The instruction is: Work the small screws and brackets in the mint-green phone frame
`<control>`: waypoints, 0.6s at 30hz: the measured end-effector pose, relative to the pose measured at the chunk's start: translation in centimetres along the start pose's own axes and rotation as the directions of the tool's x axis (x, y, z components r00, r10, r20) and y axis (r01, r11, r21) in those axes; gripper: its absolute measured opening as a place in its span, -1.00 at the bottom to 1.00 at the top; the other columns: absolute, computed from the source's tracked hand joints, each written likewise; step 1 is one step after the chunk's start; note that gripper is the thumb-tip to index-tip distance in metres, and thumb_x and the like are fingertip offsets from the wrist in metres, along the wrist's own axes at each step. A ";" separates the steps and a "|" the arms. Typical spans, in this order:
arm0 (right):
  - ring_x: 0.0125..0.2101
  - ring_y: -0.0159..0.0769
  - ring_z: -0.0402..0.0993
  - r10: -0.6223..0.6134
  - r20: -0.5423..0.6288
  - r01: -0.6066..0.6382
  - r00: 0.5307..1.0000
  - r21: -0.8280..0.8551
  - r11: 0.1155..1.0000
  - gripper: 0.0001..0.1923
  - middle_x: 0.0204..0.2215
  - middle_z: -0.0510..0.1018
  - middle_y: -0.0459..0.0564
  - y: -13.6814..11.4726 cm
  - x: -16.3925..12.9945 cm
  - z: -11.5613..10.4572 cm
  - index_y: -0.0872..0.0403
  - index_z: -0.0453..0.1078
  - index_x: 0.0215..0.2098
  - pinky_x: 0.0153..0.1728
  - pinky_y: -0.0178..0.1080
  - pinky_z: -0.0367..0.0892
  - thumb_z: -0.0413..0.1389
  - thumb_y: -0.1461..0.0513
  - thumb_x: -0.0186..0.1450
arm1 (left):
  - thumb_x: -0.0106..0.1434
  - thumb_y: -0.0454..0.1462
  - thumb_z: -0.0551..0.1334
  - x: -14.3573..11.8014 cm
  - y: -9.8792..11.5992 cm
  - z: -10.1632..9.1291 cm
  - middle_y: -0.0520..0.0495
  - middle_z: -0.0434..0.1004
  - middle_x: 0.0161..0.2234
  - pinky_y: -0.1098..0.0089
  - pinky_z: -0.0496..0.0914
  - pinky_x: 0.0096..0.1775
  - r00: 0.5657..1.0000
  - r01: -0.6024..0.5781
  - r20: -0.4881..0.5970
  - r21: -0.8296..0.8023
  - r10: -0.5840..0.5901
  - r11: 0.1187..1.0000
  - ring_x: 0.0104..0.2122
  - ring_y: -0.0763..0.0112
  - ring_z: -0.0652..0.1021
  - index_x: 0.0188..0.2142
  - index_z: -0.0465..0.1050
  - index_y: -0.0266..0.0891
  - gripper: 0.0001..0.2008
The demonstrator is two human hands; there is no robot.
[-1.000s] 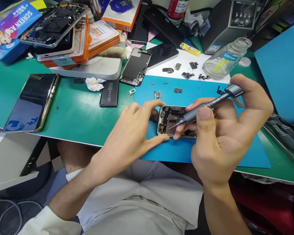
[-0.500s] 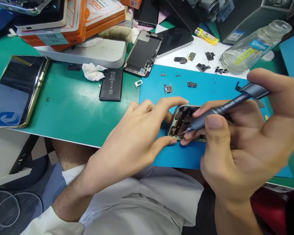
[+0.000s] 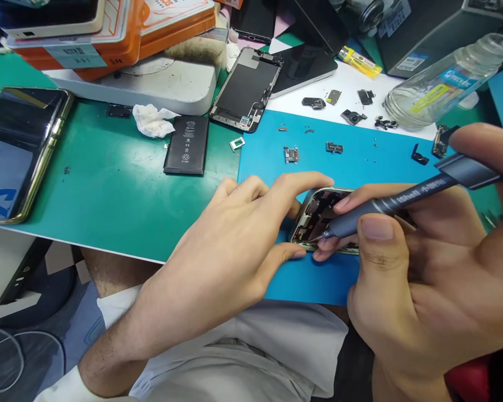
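An opened phone housing (image 3: 308,215) lies on the blue mat, its inner parts exposed. My left hand (image 3: 230,240) grips its left end, index finger on the far edge and thumb on the near edge. Between the thumb and fingers of my right hand (image 3: 419,262) is a dark grey precision screwdriver (image 3: 385,206). Its thin tip reaches down into the near left corner of the housing. My right hand covers the housing's right part. Beyond them lie a small camera-like module (image 3: 292,154) and another small metal part (image 3: 334,147).
A black battery (image 3: 186,146), a SIM tray (image 3: 237,144) and a removed screen (image 3: 248,89) lie behind my left hand. A glass jar (image 3: 448,84) leans at the back right. Orange boxes (image 3: 121,50) are stacked at the back left, and a phone (image 3: 25,151) rests below them.
The camera view has shifted slightly. Both hands keep their hold, and the screwdriver tip stays at the same corner of the housing.
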State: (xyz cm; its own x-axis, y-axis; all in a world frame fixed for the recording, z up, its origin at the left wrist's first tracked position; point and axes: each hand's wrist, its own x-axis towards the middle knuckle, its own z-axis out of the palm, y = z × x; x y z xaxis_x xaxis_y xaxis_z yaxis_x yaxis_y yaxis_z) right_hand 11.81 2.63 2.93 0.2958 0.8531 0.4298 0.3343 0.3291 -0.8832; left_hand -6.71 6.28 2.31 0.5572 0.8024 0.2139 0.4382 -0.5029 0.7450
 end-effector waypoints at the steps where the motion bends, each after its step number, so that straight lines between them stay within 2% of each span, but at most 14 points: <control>1: -0.16 -0.16 0.65 0.011 0.010 -0.011 1.000 -0.009 1.000 -0.45 0.39 0.36 -0.08 -0.1 0.0 0.0 -0.40 0.59 0.32 -0.47 -0.17 0.66 0.35 0.23 0.42 | 0.54 -0.19 0.40 0.0 -0.1 0.0 -0.02 0.71 0.13 0.04 0.42 0.02 1.000 0.003 0.000 -0.004 -0.003 1.000 0.00 0.06 0.62 0.48 0.23 0.06 -0.37; 9: -0.21 -0.24 0.65 0.009 0.067 0.001 0.998 -0.150 0.989 -0.42 0.30 0.46 -0.09 -0.1 0.2 -0.6 -0.51 0.49 0.39 -0.31 -0.15 0.68 0.31 0.19 0.50 | 0.56 -0.19 0.38 -0.2 0.1 0.3 -0.05 0.65 0.27 0.06 0.42 0.04 1.000 0.022 -0.013 0.014 -0.022 1.000 0.03 0.09 0.65 0.46 0.24 0.06 -0.41; 14: -0.16 -0.31 0.64 -0.122 0.178 0.171 0.976 -0.291 0.941 -0.41 0.31 0.46 -0.12 -0.3 0.7 -0.9 -0.40 0.43 0.45 -0.28 -0.25 0.67 0.21 0.25 0.55 | 0.60 -0.21 0.33 0.0 0.4 0.0 0.02 0.62 0.30 0.09 0.42 0.06 0.999 0.037 0.027 0.048 -0.038 0.998 0.07 0.16 0.65 0.45 0.20 0.10 -0.45; 18: -0.16 -0.42 0.63 -0.167 0.273 0.235 0.947 -0.236 0.943 -0.44 0.36 0.44 -0.27 -0.2 1.1 -1.0 -0.48 0.49 0.35 -0.41 -0.40 0.58 0.28 0.26 0.52 | 0.61 -0.23 0.31 0.0 0.4 -0.2 0.03 0.62 0.29 0.10 0.41 0.04 0.999 0.022 0.031 0.054 -0.024 0.998 0.05 0.20 0.64 0.46 0.17 0.07 -0.44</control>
State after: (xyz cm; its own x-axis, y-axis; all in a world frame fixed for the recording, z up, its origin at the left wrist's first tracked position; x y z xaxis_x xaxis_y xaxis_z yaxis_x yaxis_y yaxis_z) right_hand 12.93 3.10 3.81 -0.0203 0.8637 0.5036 0.5955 0.4151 -0.6878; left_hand -6.65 6.16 2.74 0.5678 0.8040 0.1766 0.4880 -0.5016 0.7143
